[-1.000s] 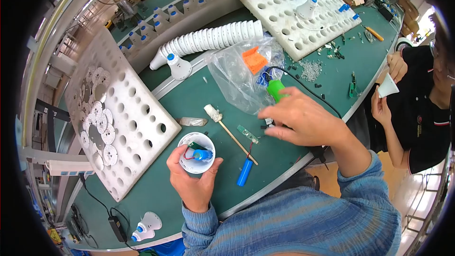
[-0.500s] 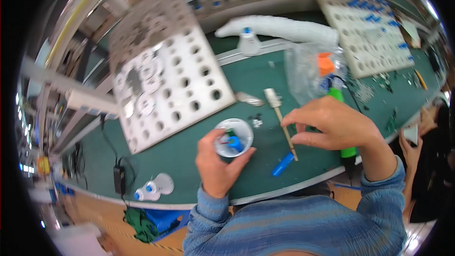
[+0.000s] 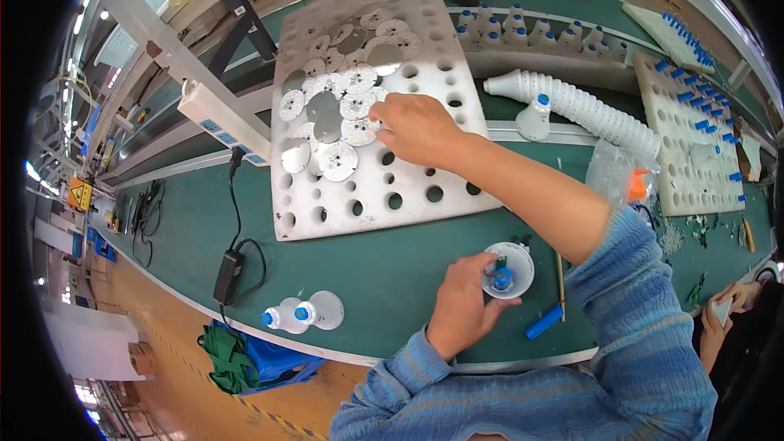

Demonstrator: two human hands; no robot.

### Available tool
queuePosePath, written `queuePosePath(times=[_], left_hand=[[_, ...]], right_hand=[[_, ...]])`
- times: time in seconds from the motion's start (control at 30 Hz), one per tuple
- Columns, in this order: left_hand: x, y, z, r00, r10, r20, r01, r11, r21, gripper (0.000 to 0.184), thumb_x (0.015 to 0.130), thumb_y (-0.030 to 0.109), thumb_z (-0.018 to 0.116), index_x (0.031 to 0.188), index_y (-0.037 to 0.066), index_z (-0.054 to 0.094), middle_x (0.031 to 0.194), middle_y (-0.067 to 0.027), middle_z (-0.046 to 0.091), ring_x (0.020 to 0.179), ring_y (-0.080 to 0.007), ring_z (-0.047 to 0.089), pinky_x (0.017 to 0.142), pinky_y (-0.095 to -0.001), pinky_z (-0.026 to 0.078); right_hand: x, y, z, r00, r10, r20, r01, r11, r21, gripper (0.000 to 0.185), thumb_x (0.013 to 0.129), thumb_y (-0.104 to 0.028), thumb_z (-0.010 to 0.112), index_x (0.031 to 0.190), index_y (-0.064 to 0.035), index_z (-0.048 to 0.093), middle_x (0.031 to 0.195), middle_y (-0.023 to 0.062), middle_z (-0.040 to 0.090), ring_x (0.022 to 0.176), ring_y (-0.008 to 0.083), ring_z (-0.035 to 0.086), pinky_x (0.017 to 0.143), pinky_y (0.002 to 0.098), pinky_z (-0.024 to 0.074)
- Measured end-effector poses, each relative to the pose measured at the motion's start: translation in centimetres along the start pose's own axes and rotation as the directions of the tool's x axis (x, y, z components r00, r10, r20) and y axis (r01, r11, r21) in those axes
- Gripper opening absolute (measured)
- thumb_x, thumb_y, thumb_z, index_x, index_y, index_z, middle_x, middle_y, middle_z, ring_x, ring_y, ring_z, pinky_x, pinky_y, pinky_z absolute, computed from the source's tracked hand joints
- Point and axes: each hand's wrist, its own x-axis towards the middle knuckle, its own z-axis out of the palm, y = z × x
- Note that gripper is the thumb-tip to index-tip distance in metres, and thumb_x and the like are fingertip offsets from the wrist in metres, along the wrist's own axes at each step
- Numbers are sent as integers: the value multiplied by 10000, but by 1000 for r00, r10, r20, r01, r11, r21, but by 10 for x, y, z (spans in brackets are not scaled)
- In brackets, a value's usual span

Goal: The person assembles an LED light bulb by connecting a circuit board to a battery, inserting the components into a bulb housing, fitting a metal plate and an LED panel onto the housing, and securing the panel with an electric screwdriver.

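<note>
My left hand (image 3: 462, 310) grips a white cup-shaped lamp housing (image 3: 523, 279) by its rim, near the front edge of the bench. Inside the housing I see a blue piece (image 3: 501, 279) and a small green part. My right hand (image 3: 420, 131) is stretched out over the white foam board (image 3: 371, 216), its thumb and fingertips closed at the edge of a round LED board (image 3: 358, 131). Several more of these white discs and some grey discs (image 3: 327, 118) lie in a loose pile around the fingertips.
Two lamp housings (image 3: 320, 311) lie at the front left, near a black power adapter (image 3: 229, 276). A stick (image 3: 561, 278) and blue tube (image 3: 545, 322) lie right of my left hand. Stacked white housings (image 3: 572, 106) and a second foam board (image 3: 686, 180) are further back. Another person's hands (image 3: 719, 318) show at right.
My right hand has moved from beside the stick across to the discs on the foam board. The left hand still holds the housing. The view has turned to the left.
</note>
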Motion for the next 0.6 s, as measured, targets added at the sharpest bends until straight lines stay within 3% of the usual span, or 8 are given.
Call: queuePosePath(times=[0.17, 0.27, 0.37, 0.47, 0.53, 0.6], left_hand=[[4, 0, -7, 1000, 8, -15, -9, 999, -49, 637, 677, 245, 819, 1160, 20, 470, 1006, -169, 559, 885, -331, 566, 766, -383, 474], [5, -2, -9, 1000, 0, 0, 0, 999, -45, 654, 661, 242, 830, 1161, 22, 471, 994, -158, 565, 887, -323, 568, 762, -380, 475], [6, -5, -6, 1000, 2, -10, -3, 998, -70, 651, 641, 232, 842, 1147, 23, 487, 992, -152, 570, 879, -315, 570, 754, -378, 477], [8, -1, -10, 999, -39, -24, 37, 997, -73, 634, 629, 228, 853, 1121, 21, 511, 993, -152, 577, 867, -306, 588, 747, -371, 489], [9, -1, -10, 996, -71, -48, 67, 995, -70, 640, 612, 238, 866, 1107, 20, 524, 987, -153, 589, 856, -301, 602, 745, -365, 499], [7, 1, -10, 993, -95, -71, 91, 994, -53, 652, 596, 249, 877, 1099, 19, 532, 981, -155, 601, 851, -295, 614, 747, -359, 506]], right_hand=[[46, 17, 35, 983, -175, -52, 151, 939, -308, 219, 751, -36, 604, 969, -29, 626, 910, 142, 612, 846, 313, 608, 758, 404, 497], [63, 20, 36, 958, -263, 113, 285, 842, -458, 136, 748, -46, 601, 876, -26, 643, 856, 116, 625, 862, 287, 616, 769, 399, 498], [67, 21, 33, 931, -348, 110, 356, 805, -475, 72, 744, -64, 600, 787, -35, 650, 780, 100, 632, 830, 271, 630, 744, 391, 502], [63, 26, 21, 946, -304, -109, 237, 883, -405, 53, 759, -90, 609, 754, -58, 650, 750, 97, 637, 784, 265, 642, 691, 375, 508], [53, 22, 7, 987, -47, -155, 37, 997, -63, 91, 743, -81, 609, 811, -45, 658, 843, 112, 676, 831, 286, 650, 689, 417, 493], [29, 8, -32, 982, 179, -67, -162, 965, 206, 118, 740, -87, 609, 831, -20, 643, 844, 115, 677, 800, 298, 645, 685, 401, 491]])
